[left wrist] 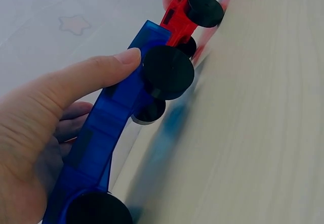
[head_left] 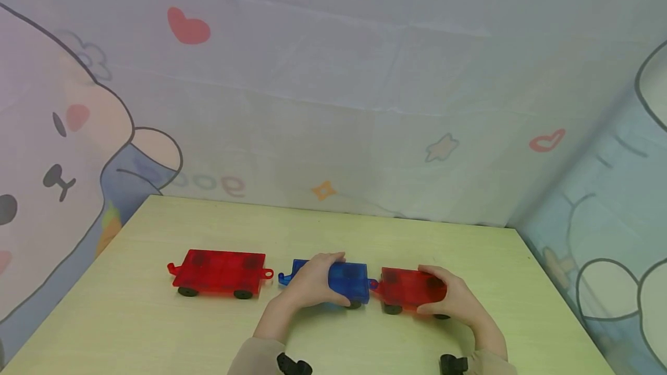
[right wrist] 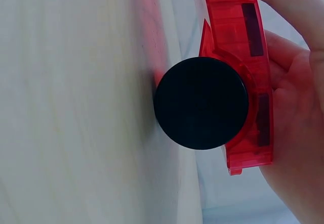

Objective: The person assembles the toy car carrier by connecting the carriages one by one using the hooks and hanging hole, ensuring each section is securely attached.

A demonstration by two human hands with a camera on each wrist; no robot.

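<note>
My left hand (head_left: 311, 283) grips a translucent blue toy train car (head_left: 353, 279) across its body, thumb on the near side and fingers over the far side. My right hand (head_left: 454, 297) holds the right end of a red toy train car (head_left: 400, 283) the same way. Between the two cars, the red hook and the blue ring (head_left: 373, 285) overlap. In the left wrist view, the blue car's black wheel (left wrist: 168, 72) shows beside the thumb, its body tilted off the table. A black wheel (right wrist: 201, 103) of the red car sits close by the tabletop in the right wrist view.
Another red toy train car (head_left: 221, 272) stands at the left, its ring (head_left: 267, 274) facing the blue car's hook (head_left: 284, 278) across a small gap. The pale wooden table (head_left: 375, 340) meets a printed cloth backdrop (head_left: 333, 103) at the back.
</note>
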